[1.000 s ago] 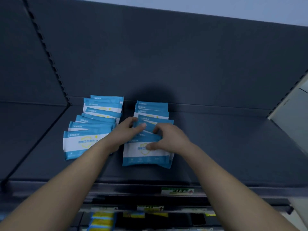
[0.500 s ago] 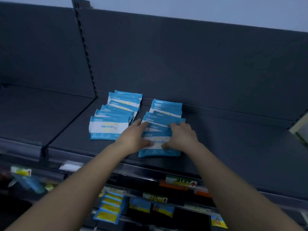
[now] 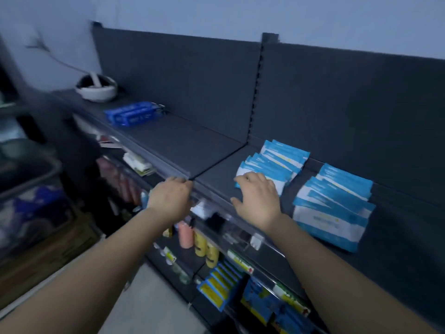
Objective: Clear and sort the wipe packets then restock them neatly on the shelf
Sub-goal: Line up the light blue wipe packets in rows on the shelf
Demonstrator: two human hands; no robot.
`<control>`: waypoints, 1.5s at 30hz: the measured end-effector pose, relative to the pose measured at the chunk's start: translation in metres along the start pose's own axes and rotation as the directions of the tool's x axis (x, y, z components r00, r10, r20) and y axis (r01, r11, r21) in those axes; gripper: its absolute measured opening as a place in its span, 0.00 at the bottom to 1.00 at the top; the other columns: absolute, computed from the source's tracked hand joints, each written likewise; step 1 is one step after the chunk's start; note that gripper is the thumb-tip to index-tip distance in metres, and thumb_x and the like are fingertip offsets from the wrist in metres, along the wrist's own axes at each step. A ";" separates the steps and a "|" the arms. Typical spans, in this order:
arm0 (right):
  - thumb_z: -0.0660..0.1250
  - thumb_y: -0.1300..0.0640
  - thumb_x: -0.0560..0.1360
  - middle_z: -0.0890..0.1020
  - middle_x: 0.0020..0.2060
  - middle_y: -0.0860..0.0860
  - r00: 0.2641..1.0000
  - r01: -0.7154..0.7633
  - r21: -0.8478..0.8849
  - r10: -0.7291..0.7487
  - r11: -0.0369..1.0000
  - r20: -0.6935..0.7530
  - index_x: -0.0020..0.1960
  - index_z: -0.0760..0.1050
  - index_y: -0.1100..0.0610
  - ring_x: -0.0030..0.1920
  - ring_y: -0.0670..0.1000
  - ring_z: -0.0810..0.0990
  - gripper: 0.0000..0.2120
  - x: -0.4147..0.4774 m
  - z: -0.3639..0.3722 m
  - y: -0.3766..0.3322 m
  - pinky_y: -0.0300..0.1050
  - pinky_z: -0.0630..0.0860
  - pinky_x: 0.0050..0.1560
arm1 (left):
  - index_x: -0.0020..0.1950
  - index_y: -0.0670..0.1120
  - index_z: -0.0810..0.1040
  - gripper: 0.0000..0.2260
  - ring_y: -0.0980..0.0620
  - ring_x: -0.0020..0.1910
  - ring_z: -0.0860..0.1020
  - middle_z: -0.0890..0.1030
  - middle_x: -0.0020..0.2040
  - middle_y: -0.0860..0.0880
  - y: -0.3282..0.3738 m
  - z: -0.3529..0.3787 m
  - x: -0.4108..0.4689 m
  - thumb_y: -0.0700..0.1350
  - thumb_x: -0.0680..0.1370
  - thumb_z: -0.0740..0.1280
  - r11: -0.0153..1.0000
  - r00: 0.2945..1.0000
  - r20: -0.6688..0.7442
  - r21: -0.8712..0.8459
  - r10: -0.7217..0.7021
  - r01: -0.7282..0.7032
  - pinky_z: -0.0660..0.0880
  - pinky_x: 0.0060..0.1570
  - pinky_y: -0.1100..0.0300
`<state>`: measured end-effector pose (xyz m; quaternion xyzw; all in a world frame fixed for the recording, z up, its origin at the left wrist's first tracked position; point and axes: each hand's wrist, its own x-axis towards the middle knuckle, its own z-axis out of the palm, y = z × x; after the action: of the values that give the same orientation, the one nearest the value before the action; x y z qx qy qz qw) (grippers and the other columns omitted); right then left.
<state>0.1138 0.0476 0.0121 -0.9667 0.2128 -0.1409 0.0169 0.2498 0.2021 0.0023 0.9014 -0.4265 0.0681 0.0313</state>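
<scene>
Two overlapping rows of light-blue and white wipe packets lie flat on the dark grey shelf (image 3: 216,141). The left row (image 3: 279,160) runs toward the back panel, and the right row (image 3: 337,203) sits nearer the front edge. My right hand (image 3: 257,198) hovers over the front packet of the left row with fingers spread and holds nothing. My left hand (image 3: 171,196) is at the shelf's front edge, fingers bent down over the lip, with nothing in it. A stack of dark-blue packets (image 3: 132,113) lies further left on the same shelf.
A white bowl-like object (image 3: 96,89) stands at the shelf's far left end. Below are lower shelves with bottles (image 3: 202,244), yellow-blue packs (image 3: 216,283) and price tags. Dark bins (image 3: 26,184) stand on the left. An upright slotted post (image 3: 255,92) divides the back panel.
My view has swung left. Both hands have left the right row of packets; the right hand is now over the left row and the left hand is at the shelf edge.
</scene>
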 end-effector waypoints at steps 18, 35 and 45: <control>0.65 0.48 0.76 0.75 0.59 0.53 0.783 0.579 0.122 -0.592 0.806 0.191 0.64 0.71 0.53 0.63 0.56 0.69 0.19 0.105 0.092 -0.345 0.51 0.66 0.62 | 0.61 0.48 0.75 0.14 0.46 0.59 0.72 0.77 0.58 0.48 -0.323 -0.026 -0.146 0.50 0.77 0.62 0.806 0.821 -0.003 0.190 -0.571 0.561 0.71 0.50 0.55; 0.65 0.47 0.75 0.75 0.59 0.52 0.655 0.710 0.145 -0.721 0.690 0.224 0.66 0.72 0.51 0.62 0.55 0.70 0.21 0.255 0.168 -0.541 0.50 0.68 0.61 | 0.57 0.49 0.76 0.10 0.49 0.56 0.72 0.77 0.53 0.50 -0.538 0.027 -0.122 0.44 0.77 0.61 0.674 0.669 0.098 0.185 -0.737 0.715 0.74 0.44 0.56; 0.67 0.50 0.75 0.73 0.63 0.56 0.512 0.712 0.172 -0.671 0.680 0.536 0.68 0.69 0.54 0.63 0.57 0.71 0.23 0.359 0.277 -0.599 0.49 0.70 0.59 | 0.61 0.49 0.76 0.13 0.49 0.58 0.74 0.77 0.57 0.49 -0.623 0.106 -0.053 0.45 0.77 0.63 0.586 0.528 0.318 0.120 -0.788 0.801 0.75 0.51 0.55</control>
<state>0.7473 0.4347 -0.1025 -0.9663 -0.2002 0.1611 -0.0131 0.7086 0.6255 -0.1098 0.9926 0.0304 -0.1179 0.0035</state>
